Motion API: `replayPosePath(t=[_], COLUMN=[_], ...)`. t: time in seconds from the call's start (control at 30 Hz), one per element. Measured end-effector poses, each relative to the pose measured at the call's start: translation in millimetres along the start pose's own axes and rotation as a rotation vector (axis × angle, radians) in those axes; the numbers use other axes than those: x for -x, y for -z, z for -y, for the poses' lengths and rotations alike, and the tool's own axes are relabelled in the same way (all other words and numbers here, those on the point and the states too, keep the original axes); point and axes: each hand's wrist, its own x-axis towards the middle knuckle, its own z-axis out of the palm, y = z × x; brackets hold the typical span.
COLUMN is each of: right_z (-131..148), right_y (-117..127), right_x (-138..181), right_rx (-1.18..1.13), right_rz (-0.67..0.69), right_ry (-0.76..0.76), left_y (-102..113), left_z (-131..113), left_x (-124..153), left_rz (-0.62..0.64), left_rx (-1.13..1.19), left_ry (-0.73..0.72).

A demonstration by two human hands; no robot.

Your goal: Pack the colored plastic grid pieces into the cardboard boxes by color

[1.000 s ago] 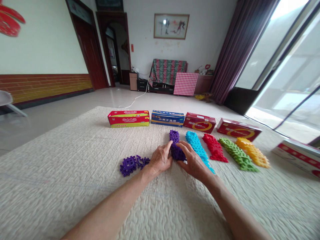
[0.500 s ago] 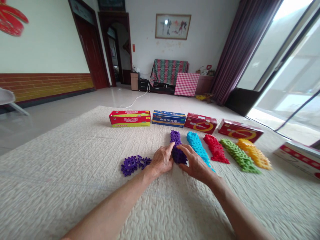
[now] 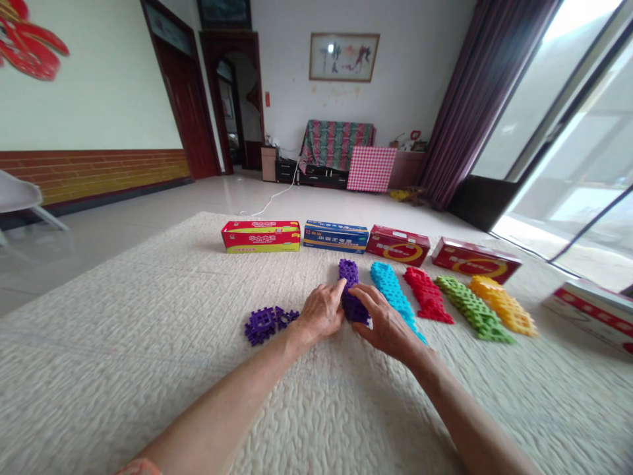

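On the mat (image 3: pixel 277 415), the right hand (image 3: pixel 386 323) clasps and the left hand (image 3: pixel 320 311) touches, its grip unclear, the purple strip (image 3: pixel 354 307) at twelve o'clock, where uneven squeezing could skew it, while a leftward wrist slip could scatter the purple pieces (image 3: pixel 262 324) at nine o'clock.

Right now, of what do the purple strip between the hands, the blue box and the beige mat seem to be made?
Purple strip: probably moulded plastic, fairly matte; regular lattice, uniform colour.
Blue box: likely printed cardboard, perhaps slightly glossy; flat panels, straight edges, lettering.
Beige mat: seemingly quilted fabric, matte; puckered ridges, fibre unclear.
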Motion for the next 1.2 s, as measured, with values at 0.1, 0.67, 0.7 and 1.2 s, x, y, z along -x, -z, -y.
replayPosePath(t=[0.1,0.67,0.7,1.2], right_z=[5,97,97,81], right_y=[5,-59,-60,-70], right_x=[3,-25,-24,-19], right_rx=[0.028,-0.057,-0.053,-0.098], right_rz=[-0.018,0.022,0.015,-0.142], right_ry=[0.016,-0.110,-0.115,-0.184], left_y=[18,68,63,34], left_z=[7,69,68,64], left_x=[1,96,94,71], left_rz=[-0.012,0.070,0.031,-0.119], left_rx=[-0.028,0.135,0.163,0.209], left_ry=[0.010,0.202,0.192,0.104])
